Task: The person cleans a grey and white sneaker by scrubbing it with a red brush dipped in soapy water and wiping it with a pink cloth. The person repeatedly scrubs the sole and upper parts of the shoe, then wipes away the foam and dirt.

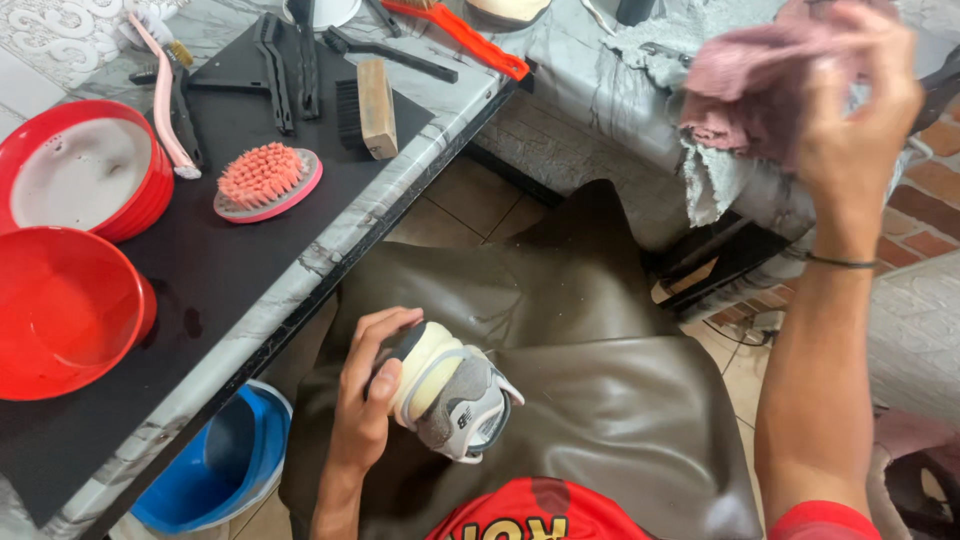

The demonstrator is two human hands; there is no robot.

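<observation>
head view, left hand (pixel 365 395) gripping grey sneaker (pixel 455 395)

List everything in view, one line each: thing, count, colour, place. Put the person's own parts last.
shoe: 1, grey and cream, on the lap, in the left hand
cloth: 1, pink, raised at upper right, in the right hand
apron: 1, dark brown, over the lap
bowls: 2, red, left on the table
round brush: 1, pink, on the black mat
wooden brush: 1, tan with black bristles, on the mat
bucket: 1, blue, on the floor under the table
table: 1, marbled grey, left
left hand: 1, gripping the shoe
right hand: 1, holding the cloth
</observation>
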